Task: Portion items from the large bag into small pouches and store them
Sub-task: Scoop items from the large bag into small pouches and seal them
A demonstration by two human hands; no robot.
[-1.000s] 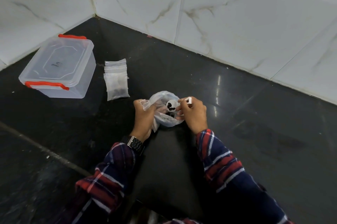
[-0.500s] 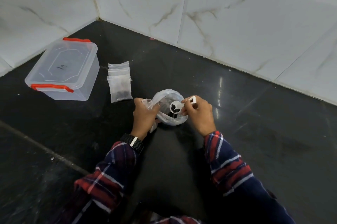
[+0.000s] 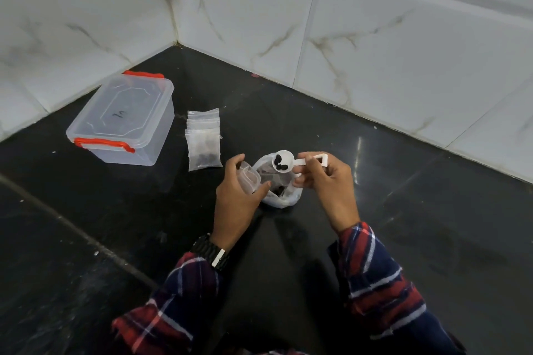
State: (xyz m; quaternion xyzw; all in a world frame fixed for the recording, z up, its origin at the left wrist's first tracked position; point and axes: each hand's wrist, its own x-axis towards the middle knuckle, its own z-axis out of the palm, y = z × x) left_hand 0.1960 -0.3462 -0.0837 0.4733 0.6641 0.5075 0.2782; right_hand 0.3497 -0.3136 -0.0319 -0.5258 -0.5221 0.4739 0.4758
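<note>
A large clear bag [image 3: 281, 197] with dark pieces inside sits open on the black counter between my hands. My right hand [image 3: 327, 181] pinches the handle of a white scoop [image 3: 284, 161] that holds a few dark pieces, raised just above the bag's mouth. My left hand [image 3: 235, 196] grips a small clear pouch [image 3: 248, 178] held open beside the bag, left of the scoop. A short stack of small zip pouches [image 3: 203, 138] lies flat to the left; the front one has dark pieces at its bottom.
A clear plastic storage box [image 3: 124, 121] with red latches and its lid on stands at the back left near the tiled wall corner. White marble-look tiles bound the black counter [image 3: 403, 224] behind and to the left.
My right hand lifted the loaded scoop out of the bag to above its mouth. The small pouch in my left hand now shows open beside the bag. The camera has moved closer.
</note>
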